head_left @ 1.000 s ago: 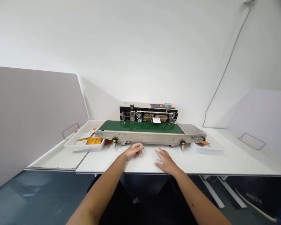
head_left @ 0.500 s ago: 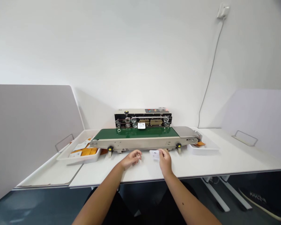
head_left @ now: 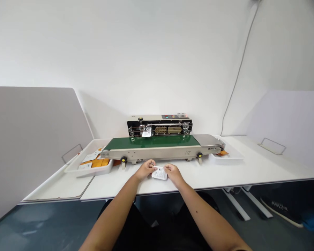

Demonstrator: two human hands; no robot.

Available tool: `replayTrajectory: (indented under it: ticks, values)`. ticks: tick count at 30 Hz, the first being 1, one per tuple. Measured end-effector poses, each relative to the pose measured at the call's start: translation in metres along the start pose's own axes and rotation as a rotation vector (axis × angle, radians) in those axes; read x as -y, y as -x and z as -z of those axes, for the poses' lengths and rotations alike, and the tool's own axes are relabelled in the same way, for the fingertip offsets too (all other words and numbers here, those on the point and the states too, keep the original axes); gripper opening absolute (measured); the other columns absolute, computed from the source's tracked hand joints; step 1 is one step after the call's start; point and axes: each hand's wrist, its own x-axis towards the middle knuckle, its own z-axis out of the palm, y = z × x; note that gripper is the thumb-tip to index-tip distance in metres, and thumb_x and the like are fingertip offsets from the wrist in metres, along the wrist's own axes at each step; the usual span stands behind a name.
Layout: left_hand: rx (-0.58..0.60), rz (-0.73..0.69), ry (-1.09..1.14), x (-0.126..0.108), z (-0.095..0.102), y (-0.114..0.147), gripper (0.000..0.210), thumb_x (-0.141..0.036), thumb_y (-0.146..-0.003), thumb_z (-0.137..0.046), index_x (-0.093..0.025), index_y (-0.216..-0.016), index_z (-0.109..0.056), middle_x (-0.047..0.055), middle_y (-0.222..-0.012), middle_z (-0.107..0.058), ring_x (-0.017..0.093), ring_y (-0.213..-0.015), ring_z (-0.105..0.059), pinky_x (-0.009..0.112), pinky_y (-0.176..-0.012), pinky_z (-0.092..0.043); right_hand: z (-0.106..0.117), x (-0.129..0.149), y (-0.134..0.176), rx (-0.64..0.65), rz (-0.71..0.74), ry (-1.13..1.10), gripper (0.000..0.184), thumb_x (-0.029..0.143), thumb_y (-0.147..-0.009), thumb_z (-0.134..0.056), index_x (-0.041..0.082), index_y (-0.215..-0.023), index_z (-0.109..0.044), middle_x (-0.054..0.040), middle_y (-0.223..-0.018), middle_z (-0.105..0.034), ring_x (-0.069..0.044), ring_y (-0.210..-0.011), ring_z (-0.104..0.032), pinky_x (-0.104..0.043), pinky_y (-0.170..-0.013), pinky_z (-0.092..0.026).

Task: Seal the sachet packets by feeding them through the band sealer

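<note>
Grip of left hand (head_left: 146,169) and right hand (head_left: 174,172) pinches a white packet (head_left: 159,174); its print is illegible.

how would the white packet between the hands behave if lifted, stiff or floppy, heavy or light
The white packet is probably light: the left hand and right hand just pinch it near its upper corners. Being flat and thin-looking, it likely flexes somewhat and seems unlikely to roll.

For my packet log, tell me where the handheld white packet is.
In the head view, the white packet is below centre, held between the left hand and right hand, in front of the green belt.
</note>
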Motion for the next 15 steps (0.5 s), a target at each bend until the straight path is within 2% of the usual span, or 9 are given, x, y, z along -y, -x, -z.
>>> replayTrajectory:
  ticks: [3,6,10,12,13,15]
  values:
    - [0.004,-0.001,0.035,0.000,-0.001,0.001,0.049,-0.045,-0.070,-0.084,-0.019,-0.091,-0.049,-0.009,-0.052,-0.053,0.007,-0.040,-0.046,0.016,-0.043,-0.028,0.001,0.001,0.005,0.084,0.039,0.032,0.032,0.047,-0.079,-0.062,0.017,-0.089,-0.066,-0.0035,-0.079,-0.069,-0.018,-0.071,-0.064,-0.025,-0.063,-0.048]
    - [0.022,-0.007,0.038,0.001,-0.001,0.001,0.049,-0.044,-0.070,-0.084,-0.019,-0.091,-0.048,-0.009,-0.052,-0.053,0.007,-0.040,-0.047,0.016,-0.042,-0.028,0.008,0.007,0.008,0.207,0.037,0.134,0.027,0.041,-0.080,-0.062,0.018,-0.090,-0.066,-0.0003,-0.071,-0.067,-0.014,-0.061,-0.060,-0.023,-0.056,-0.045]
    - [0.012,-0.016,0.055,0.001,-0.001,0.001,0.048,-0.050,-0.074,-0.079,-0.019,-0.092,-0.047,-0.004,-0.059,-0.063,0.008,-0.040,-0.051,0.015,-0.042,-0.028,0.042,0.043,-0.004,0.427,-0.024,0.317,0.023,0.036,-0.077,-0.067,0.017,-0.090,-0.068,0.0039,-0.057,-0.060,-0.009,-0.045,-0.049,-0.018,-0.044,-0.034]
    - [0.012,-0.012,0.054,-0.001,-0.001,0.001,0.048,-0.053,-0.077,-0.076,-0.019,-0.093,-0.047,-0.001,-0.065,-0.067,0.008,-0.042,-0.053,0.016,-0.042,-0.029,0.071,0.073,-0.021,0.371,-0.022,0.263,0.028,0.038,-0.076,-0.069,0.017,-0.094,-0.068,0.0031,-0.059,-0.061,-0.009,-0.046,-0.049,-0.017,-0.042,-0.033]
    - [0.012,-0.011,0.050,-0.002,-0.001,0.001,0.047,-0.053,-0.078,-0.075,-0.019,-0.093,-0.047,0.000,-0.066,-0.068,0.008,-0.042,-0.054,0.016,-0.042,-0.029,0.086,0.089,-0.032,0.274,-0.011,0.199,0.031,0.039,-0.077,-0.068,0.016,-0.097,-0.067,0.0028,-0.059,-0.061,-0.008,-0.046,-0.049,-0.017,-0.042,-0.033]
    - [0.012,-0.014,0.039,-0.005,-0.001,0.002,0.046,-0.053,-0.079,-0.074,-0.018,-0.093,-0.047,0.002,-0.067,-0.069,0.008,-0.042,-0.054,0.017,-0.041,-0.028,0.118,0.117,-0.059,-0.020,0.084,0.018,0.035,0.040,-0.078,-0.066,0.016,-0.102,-0.065,0.0017,-0.062,-0.062,-0.008,-0.046,-0.050,-0.016,-0.042,-0.035]
